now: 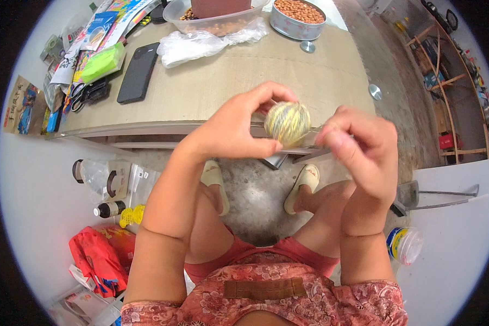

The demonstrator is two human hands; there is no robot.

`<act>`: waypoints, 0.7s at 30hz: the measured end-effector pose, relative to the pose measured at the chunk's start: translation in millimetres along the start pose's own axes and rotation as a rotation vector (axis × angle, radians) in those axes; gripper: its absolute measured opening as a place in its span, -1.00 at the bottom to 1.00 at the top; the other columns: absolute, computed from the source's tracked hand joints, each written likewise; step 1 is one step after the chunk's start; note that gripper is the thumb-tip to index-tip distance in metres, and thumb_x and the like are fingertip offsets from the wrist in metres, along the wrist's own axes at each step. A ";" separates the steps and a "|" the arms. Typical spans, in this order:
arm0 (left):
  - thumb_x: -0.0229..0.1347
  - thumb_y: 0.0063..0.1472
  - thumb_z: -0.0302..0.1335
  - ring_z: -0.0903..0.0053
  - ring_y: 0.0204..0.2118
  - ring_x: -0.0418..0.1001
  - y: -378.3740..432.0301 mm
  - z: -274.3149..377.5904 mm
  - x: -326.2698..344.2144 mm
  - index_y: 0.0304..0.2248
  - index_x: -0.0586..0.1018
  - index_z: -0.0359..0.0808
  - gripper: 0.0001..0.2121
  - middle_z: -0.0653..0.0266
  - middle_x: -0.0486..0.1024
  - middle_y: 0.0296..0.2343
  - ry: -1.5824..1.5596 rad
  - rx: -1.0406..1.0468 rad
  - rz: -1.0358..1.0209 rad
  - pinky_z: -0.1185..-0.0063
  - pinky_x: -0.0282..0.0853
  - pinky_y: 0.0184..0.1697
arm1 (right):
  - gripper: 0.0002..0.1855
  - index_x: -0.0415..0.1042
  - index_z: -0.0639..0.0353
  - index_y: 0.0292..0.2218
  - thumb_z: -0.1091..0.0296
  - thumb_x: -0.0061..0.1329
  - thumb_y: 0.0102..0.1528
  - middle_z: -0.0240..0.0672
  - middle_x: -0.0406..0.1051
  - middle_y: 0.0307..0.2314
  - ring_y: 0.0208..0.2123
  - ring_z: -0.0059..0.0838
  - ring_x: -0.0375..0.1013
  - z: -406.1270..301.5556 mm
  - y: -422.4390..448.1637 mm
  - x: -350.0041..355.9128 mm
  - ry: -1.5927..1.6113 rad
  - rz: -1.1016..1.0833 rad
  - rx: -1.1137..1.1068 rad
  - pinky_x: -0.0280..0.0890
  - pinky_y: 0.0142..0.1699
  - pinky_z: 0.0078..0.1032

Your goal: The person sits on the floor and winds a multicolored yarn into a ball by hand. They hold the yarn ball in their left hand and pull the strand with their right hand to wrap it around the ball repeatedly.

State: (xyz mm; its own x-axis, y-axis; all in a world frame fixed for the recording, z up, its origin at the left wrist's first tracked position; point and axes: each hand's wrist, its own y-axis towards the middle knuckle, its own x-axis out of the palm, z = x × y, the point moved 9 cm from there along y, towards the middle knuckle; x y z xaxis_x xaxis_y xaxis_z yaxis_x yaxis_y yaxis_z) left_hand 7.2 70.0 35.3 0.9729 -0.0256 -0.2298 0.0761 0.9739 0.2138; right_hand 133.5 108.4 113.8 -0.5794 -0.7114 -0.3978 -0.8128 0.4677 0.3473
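A round ball of yellow and grey yarn (287,123) is held between the thumb and fingers of my left hand (248,122), above the table's front edge. To the right of the ball, my right hand (360,144) has thumb and index finger pinched together. A strand of yarn (311,132) runs from the ball to those fingertips. The right fingertips are slightly blurred, and their exact grip on the strand is partly hidden.
On the table (212,91) lie a black smartphone (137,73), scissors (78,95), a green packet (103,62) and a crumpled white plastic bag (195,47). Farther back stand a clear plastic tub (179,22) and a round tin of peanuts (296,26).
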 end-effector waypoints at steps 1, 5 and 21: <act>0.22 -0.21 -0.48 0.60 -0.07 0.30 -1.0 0.6 8.5 -0.06 0.31 -0.32 -0.37 0.34 0.34 -0.19 -0.087 -0.022 -0.058 0.57 0.17 0.05 | -0.84 0.41 0.29 -0.51 0.40 -0.07 0.05 -0.41 0.37 -0.62 -0.55 -0.65 0.30 8.8 2.9 -5.0 0.016 0.017 0.054 0.18 -0.42 -0.64; 0.26 -0.25 -0.48 0.57 -0.02 0.26 -3.7 4.1 27.3 -0.05 0.29 -0.35 -0.32 0.31 0.28 -0.11 -0.339 0.014 -0.171 0.57 0.15 0.08 | -0.80 0.43 0.27 -0.47 0.33 -0.07 0.09 -0.51 0.37 -0.59 -0.53 -0.74 0.27 47.2 13.1 -15.0 0.094 0.067 0.171 0.16 -0.42 -0.70; 0.32 -0.25 -0.33 0.40 0.01 0.29 -8.1 19.8 -23.7 -0.03 0.22 -0.30 -0.24 0.06 0.26 -0.05 -0.506 0.293 0.283 0.48 0.22 0.06 | -0.74 0.44 0.26 -0.40 0.24 -0.14 0.17 -0.48 0.37 -0.58 -0.54 -0.74 0.33 98.4 17.7 36.5 0.347 0.032 0.324 0.26 -0.49 -0.70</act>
State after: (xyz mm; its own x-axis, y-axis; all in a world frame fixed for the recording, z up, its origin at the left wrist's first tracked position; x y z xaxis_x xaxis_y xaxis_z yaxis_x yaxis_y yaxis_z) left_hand -12.2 58.2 57.8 0.9414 0.0500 0.3336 -0.2111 0.8586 0.4671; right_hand 92.0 142.2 21.9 -0.5949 -0.8011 -0.0652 -0.8038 0.5928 0.0498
